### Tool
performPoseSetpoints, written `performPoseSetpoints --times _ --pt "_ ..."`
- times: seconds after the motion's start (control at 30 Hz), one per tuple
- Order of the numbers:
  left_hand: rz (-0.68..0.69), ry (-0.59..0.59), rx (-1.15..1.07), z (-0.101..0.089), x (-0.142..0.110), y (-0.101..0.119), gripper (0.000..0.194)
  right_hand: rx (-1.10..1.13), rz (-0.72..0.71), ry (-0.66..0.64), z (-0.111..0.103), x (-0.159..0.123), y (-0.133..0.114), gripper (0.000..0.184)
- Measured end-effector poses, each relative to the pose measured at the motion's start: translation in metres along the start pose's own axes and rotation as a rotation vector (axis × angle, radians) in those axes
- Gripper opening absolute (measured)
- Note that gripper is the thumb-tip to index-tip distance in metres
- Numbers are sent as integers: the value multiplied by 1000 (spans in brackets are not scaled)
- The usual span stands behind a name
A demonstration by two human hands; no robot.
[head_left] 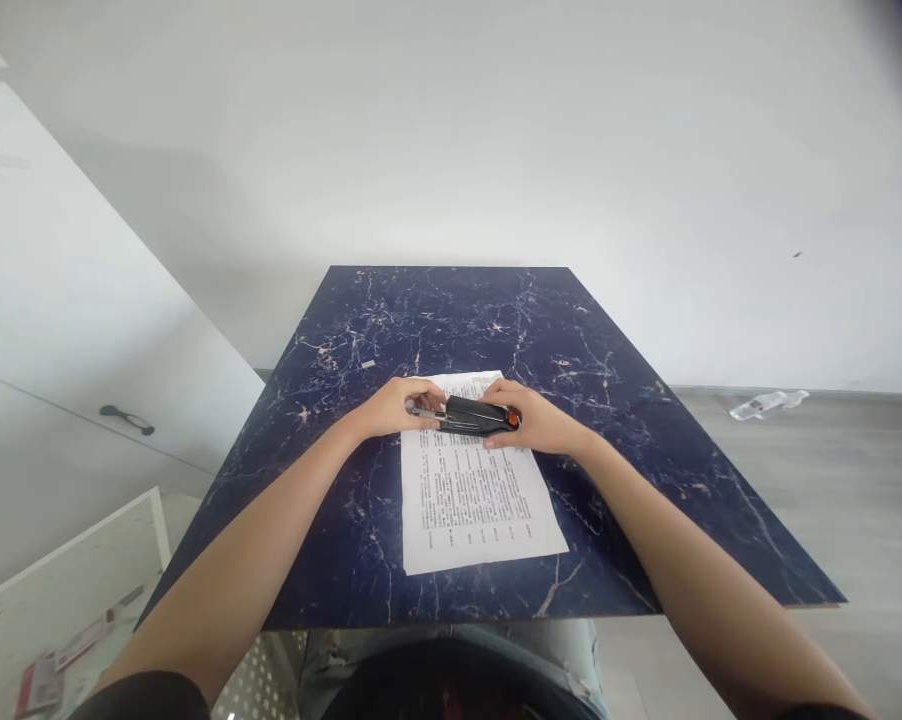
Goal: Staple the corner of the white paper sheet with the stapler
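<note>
Blue marbled tabletop | left hand + right hand gripping stapler, papers underneath them | slip might skew those imo

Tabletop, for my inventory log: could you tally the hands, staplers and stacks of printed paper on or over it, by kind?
Hands: 2 (left hand, right hand)
Stapler: 1
Printed paper stack: 1 (sheets uncountable here)
Total: 4

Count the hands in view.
2: the left hand at the metal end of the black stapler, the right hand at its orange-marked end.
</note>
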State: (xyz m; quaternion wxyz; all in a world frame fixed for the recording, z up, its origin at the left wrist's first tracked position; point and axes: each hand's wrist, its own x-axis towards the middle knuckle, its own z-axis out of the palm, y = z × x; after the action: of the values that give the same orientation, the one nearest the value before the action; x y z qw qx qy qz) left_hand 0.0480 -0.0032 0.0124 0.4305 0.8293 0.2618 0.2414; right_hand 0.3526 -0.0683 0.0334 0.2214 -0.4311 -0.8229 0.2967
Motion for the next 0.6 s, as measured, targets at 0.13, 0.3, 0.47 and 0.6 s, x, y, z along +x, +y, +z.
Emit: performPoseSetpoints --times 0.13,0.3,0.47,0.6 --pt "-14 27 -63 1 0 -1 36 -121 -16 119 15 3 -9 13" --pt "-58 307 -355 5 7 9 39 -258 -127 444 8 -5 -14 12" --pt "-273 448 -1008 22 12 24 48 -573 -273 653 5 -15 -13 38" --pt "-287 373 -1150 45 14 30 62 -700 -364 585 8 -23 -11 50"
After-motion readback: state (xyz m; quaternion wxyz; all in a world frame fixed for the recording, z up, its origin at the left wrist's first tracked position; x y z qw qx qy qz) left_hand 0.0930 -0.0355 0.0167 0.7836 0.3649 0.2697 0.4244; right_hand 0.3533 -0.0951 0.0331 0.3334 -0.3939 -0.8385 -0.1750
